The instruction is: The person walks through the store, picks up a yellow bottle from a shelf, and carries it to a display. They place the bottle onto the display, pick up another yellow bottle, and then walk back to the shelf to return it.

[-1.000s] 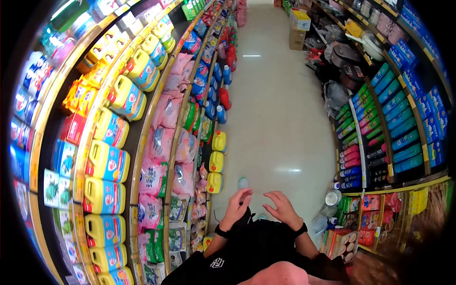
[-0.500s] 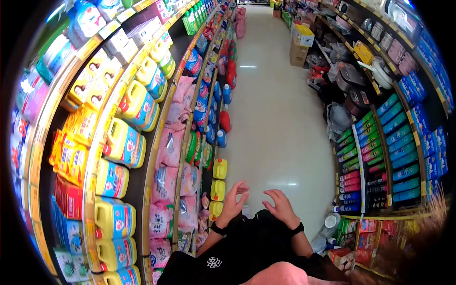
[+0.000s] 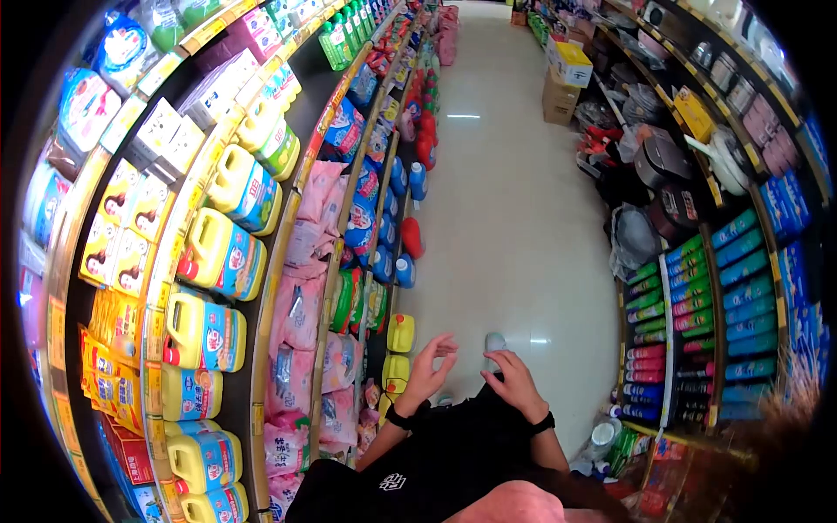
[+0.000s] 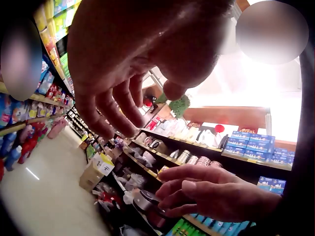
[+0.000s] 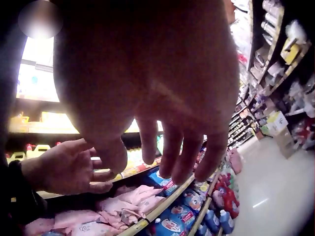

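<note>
In the head view my left hand (image 3: 427,370) and right hand (image 3: 516,383) are held in front of the body over the aisle floor, a gap between them. Neither holds anything. Their fingers are loosely bent, as the left wrist view shows on the left hand (image 4: 133,64) and the right wrist view on the right hand (image 5: 147,93). Nearest the left hand stand yellow jugs (image 3: 398,370) at the foot of the left shelves. Pink bags (image 3: 296,322) lie on the shelf above. One shoe (image 3: 495,342) shows beyond the right hand's fingertips.
Left shelves carry large yellow detergent jugs (image 3: 209,331) and orange packets (image 3: 113,375). On the right are teal packages (image 3: 745,296), rice cookers (image 3: 670,205) and bagged pans (image 3: 635,235). Cardboard boxes (image 3: 562,91) stand farther along the tiled floor (image 3: 506,209).
The view has moved and turned along the aisle, with the shelf goods shifting in the picture. Both hands stay raised in front, nearly the same, and a shoe has come forward past the right hand.
</note>
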Demonstrator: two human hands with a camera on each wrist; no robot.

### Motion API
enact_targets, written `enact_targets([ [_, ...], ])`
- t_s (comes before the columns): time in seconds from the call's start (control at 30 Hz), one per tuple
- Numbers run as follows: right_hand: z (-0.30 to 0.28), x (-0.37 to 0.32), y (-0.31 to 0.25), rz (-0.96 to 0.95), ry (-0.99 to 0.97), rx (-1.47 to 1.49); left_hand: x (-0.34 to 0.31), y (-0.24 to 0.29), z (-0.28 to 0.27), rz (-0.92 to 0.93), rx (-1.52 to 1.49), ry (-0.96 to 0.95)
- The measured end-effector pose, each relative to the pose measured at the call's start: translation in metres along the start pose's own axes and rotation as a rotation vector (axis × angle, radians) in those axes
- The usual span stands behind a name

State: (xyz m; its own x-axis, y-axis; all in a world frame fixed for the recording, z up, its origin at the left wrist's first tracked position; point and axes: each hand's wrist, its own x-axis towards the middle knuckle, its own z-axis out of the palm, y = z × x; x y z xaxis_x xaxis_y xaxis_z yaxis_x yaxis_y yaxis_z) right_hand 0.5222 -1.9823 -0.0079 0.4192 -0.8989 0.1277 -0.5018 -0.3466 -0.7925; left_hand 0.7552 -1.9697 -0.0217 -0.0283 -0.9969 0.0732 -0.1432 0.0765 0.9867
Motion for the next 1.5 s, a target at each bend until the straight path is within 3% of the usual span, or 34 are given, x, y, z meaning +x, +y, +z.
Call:
enact_targets([
  [0.47,-0.116,0.177,0.109,-0.142,-0.041,-0.005,0.207,0.006,0.072,-0.008,0.007,0.050],
  [0.7,-0.132,0.243,0.157,-0.154,-0.150,0.038,0.254,0.004,0.085,-0.055,0.042,0.141],
  [0.93,-0.131,0.329,0.174,-0.172,-0.291,0.034,0.319,-0.021,0.061,-0.096,-0.035,0.258],
  [1.23,-0.120,0.491,0.179,-0.277,-0.370,-0.056,0.460,-0.048,0.002,-0.099,-0.011,0.227],
  [1.5,-0.101,0.658,0.145,-0.446,-0.515,-0.072,0.545,-0.059,-0.089,0.029,0.044,0.529],
])
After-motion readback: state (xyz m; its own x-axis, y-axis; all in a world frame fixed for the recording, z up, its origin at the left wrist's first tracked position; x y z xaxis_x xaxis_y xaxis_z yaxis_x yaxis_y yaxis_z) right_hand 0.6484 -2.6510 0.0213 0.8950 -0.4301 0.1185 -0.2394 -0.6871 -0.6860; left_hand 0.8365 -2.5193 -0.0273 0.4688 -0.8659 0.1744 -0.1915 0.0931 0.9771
